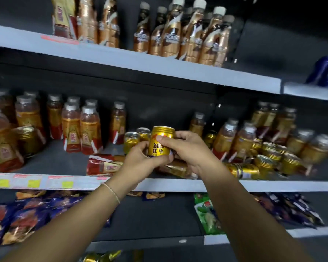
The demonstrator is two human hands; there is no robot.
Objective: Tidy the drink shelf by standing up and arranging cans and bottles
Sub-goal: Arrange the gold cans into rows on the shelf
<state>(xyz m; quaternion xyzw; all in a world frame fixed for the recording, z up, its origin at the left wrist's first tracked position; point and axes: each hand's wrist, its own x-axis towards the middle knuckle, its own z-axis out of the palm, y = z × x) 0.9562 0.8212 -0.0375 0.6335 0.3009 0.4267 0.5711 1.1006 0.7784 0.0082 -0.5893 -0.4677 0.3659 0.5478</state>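
At the centre of the frame we hold a gold can upright in both hands, its long axis vertical, ribbed top up and its printed label facing us, just above the front of the middle shelf. Our left hand curls round the can's lower left side, thumb across the base of the label, while our right hand wraps it from the right, thumb pressed on the upper front. Just behind it stand two more gold cans, upright. Below our hands a red and gold bottle lies on its side, long axis running left to right along the shelf front. At the right of the frame a fallen can lies flat, beside a cluster of upright cans and bottles. At the left, standing bottles fill the shelf. A thin bracelet circles our left wrist.
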